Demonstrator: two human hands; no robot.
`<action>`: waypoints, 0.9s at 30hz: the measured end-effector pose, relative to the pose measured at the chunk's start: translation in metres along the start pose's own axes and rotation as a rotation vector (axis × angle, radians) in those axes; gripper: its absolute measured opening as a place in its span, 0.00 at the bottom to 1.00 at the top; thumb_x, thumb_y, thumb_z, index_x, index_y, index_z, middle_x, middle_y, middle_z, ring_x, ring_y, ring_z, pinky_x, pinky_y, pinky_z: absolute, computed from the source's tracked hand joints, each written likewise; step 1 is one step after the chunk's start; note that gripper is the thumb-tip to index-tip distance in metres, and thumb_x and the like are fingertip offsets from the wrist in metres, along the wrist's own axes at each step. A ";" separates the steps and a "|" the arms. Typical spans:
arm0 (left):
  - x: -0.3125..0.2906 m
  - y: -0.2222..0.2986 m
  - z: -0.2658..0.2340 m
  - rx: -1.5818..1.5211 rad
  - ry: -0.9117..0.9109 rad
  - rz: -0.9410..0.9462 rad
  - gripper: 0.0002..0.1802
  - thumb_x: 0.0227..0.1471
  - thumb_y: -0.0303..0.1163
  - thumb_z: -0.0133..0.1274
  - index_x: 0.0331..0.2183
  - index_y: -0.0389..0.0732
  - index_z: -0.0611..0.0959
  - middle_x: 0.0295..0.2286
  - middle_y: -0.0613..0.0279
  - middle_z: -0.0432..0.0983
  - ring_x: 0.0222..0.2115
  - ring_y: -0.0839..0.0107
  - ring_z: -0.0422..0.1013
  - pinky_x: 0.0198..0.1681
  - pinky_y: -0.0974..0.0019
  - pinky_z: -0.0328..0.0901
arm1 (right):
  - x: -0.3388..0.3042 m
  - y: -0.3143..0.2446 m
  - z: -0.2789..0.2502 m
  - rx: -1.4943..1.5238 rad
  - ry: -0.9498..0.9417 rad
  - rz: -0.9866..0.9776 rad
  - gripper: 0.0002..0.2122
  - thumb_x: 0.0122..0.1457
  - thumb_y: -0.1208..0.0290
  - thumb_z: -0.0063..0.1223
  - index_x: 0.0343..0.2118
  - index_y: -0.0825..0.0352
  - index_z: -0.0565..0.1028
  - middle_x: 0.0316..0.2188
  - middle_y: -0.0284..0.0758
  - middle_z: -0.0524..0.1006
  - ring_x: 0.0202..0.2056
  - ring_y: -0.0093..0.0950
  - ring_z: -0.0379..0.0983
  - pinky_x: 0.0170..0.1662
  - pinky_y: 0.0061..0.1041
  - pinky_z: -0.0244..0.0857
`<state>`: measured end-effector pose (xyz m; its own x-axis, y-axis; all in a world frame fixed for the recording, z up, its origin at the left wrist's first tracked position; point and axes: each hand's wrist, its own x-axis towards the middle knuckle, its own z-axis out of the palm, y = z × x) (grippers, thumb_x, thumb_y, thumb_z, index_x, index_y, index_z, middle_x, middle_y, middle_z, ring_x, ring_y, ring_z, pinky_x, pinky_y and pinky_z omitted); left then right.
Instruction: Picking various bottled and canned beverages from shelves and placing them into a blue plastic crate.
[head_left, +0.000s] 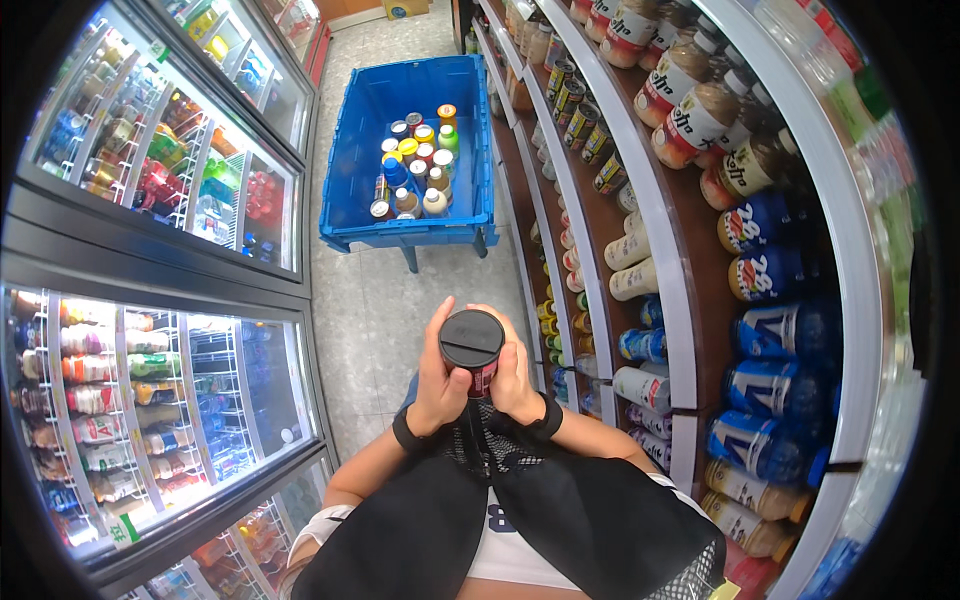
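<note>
Close in front of my body, a dark bottle [472, 339] with a wide flat black cap stands upright between my palms. My left hand [437, 372] wraps its left side, thumb pressed near the cap's lower edge. Around the right side curls my right hand [513, 374], its thumb also against the bottle. Part of a reddish label shows below the cap; the rest of the bottle is hidden by my hands. Beyond my hands, a blue crate [345, 150] on legs holds several upright bottles and cans [418, 165] with white, yellow, green and blue tops.
Glass-doored fridges [150, 300] full of drinks line the left side. Along the right runs a shelf rack [655, 200] packed with bottles, including large blue-labelled bottles [765, 390] near me. Between them lies a narrow grey tiled floor [365, 330].
</note>
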<state>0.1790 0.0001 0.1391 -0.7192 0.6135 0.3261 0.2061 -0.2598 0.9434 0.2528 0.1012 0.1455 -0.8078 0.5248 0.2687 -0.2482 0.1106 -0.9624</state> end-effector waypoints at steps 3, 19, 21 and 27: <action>0.020 -0.013 -0.009 -0.023 -0.150 -0.152 0.52 0.42 0.41 0.65 0.60 0.32 0.55 0.50 0.50 0.65 0.51 0.63 0.65 0.55 0.62 0.58 | 0.018 0.010 -0.006 0.001 -0.008 0.124 0.29 0.67 0.50 0.23 0.55 0.73 0.63 0.48 0.45 0.71 0.51 0.36 0.68 0.54 0.29 0.58; 0.286 -0.209 -0.068 0.593 -0.483 0.024 0.40 0.31 0.36 0.67 0.49 0.36 0.72 0.44 0.49 0.72 0.46 0.54 0.69 0.52 0.58 0.62 | 0.107 0.045 -0.013 -0.712 -0.100 0.415 0.16 0.58 0.59 0.51 0.40 0.67 0.75 0.39 0.42 0.77 0.42 0.41 0.74 0.45 0.36 0.67; 0.308 -0.239 -0.062 0.643 -0.595 -0.033 0.40 0.31 0.35 0.66 0.49 0.36 0.71 0.44 0.48 0.71 0.47 0.52 0.67 0.53 0.57 0.60 | 0.110 0.052 -0.003 -0.754 -0.133 0.460 0.16 0.58 0.59 0.50 0.41 0.67 0.75 0.39 0.43 0.77 0.43 0.41 0.73 0.46 0.36 0.67; 0.342 -0.321 -0.049 0.710 -0.734 -0.078 0.39 0.31 0.29 0.64 0.48 0.38 0.68 0.43 0.46 0.70 0.47 0.50 0.66 0.50 0.55 0.63 | 0.128 0.056 0.028 -0.786 0.000 0.632 0.16 0.59 0.59 0.50 0.42 0.66 0.74 0.40 0.42 0.77 0.43 0.41 0.72 0.47 0.36 0.65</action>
<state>-0.1657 0.2563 -0.0548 -0.2133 0.9770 -0.0063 0.6928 0.1558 0.7041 0.1204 0.1513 0.1275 -0.6694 0.6794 -0.3005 0.6485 0.3372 -0.6824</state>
